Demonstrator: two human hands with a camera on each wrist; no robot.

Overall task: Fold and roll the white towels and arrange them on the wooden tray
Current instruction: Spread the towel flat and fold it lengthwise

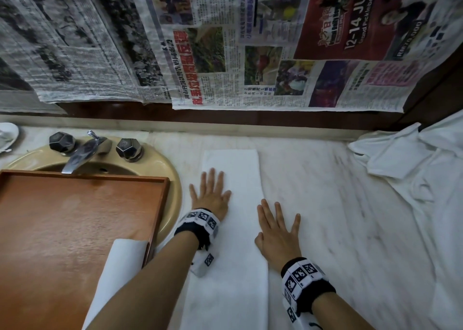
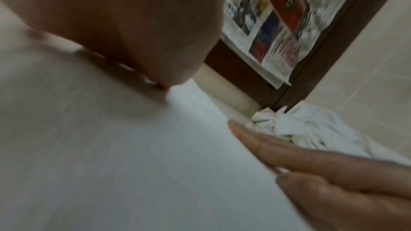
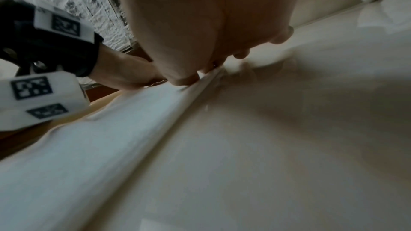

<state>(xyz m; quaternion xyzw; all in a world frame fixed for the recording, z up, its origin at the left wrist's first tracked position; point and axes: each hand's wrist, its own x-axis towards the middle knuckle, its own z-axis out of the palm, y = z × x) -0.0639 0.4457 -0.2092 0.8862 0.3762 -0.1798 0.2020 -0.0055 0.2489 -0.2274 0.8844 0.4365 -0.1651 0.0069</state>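
A white towel [image 1: 233, 229] folded into a long narrow strip lies flat on the marble counter, running away from me. My left hand [image 1: 211, 193] presses flat on its left edge with fingers straight. My right hand [image 1: 276, 229] lies flat at its right edge, partly on the counter. In the right wrist view the folded towel edge [image 3: 155, 120] runs under my right palm. A wooden tray [image 1: 75, 217] sits over the sink at the left. A rolled white towel [image 1: 117, 272] lies at the tray's near right corner, partly hidden by my left forearm.
A heap of loose white towels [image 1: 411, 164] fills the counter's right side and far corner. The beige sink [image 1: 172, 179] with a metal tap [image 1: 80, 154] sits behind the tray. Newspaper [image 1: 225, 41] covers the wall behind. A white dish [image 1: 7, 136] stands at the far left.
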